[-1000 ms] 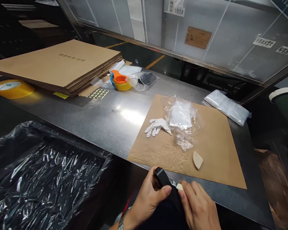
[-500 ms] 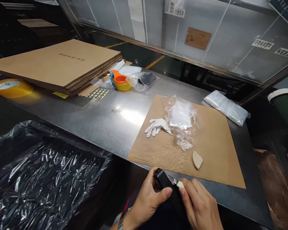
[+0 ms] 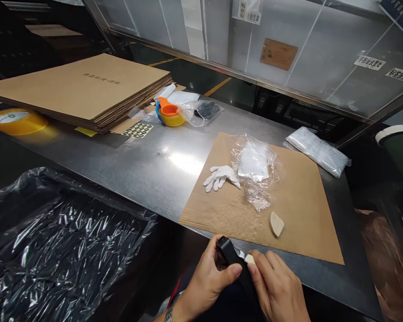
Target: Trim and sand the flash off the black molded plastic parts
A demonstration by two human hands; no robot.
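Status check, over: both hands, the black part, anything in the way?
Left hand gripping black part. Right hand pinching pale-ended tool beside it; contact unclear. Off-white block lies beyond on cardboard sheet; nothing seen blocking the hands.

Before you stretches a grey brushed-metal workbench (image 3: 137, 170), white light (image 3: 188, 162) glaring on its top. Beyond it, you see a grey metal-framed panel (image 3: 218, 36) and dark-green floor (image 3: 193, 78) with yellow lines (image 3: 218, 86).

black part (image 3: 227, 249): partly hidden; black plastic (image 3: 53, 250): cut off left, below; carton print (image 3: 101, 79): blurred
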